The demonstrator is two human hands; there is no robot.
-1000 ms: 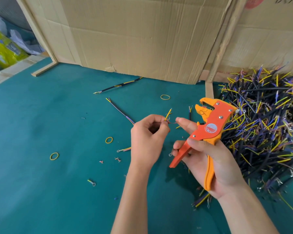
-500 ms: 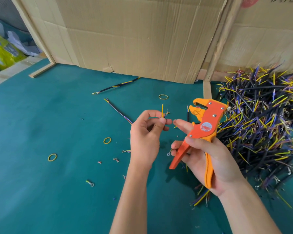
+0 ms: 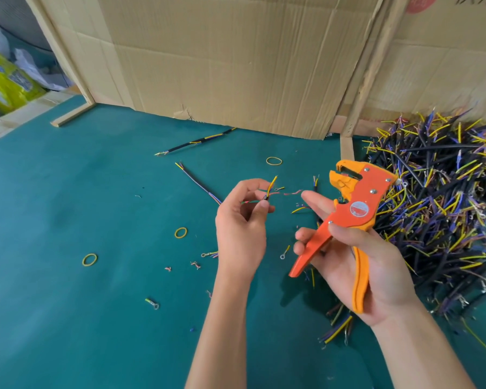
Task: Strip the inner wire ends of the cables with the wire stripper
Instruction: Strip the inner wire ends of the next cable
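While the head view looks down over the green tabletop (image 3: 68,192), I read the left hand (image 3: 240,228) as curled round a short cable (image 3: 267,195), pinched between thumb and fingertips, with its yellow inner wire standing up and a thin reddish strand reaching right toward the other hand. My right hand (image 3: 357,265) grips the orange wire stripper (image 3: 348,220) by its handles, thumb across the upper handle and fingers wrapped behind, index finger extended toward the strand; the tool's head points up and left, its jaws standing apart and holding nothing. Cable and stripper are near each other but not touching. A large pile of cables (image 3: 443,209) lies at the right, just beside the tool hand. Rubber bands (image 3: 273,161), loose cables (image 3: 197,181) and small offcuts lie scattered on the tabletop, with cardboard sheets (image 3: 236,60) standing behind.

Judged risks: the fine strand could miss the jaw slot or sit too deep, so that a squeeze cuts conductor rather than insulation; the short cable could slip from the pinch under the pull; I cannot tell whether the strand's end is already bare.
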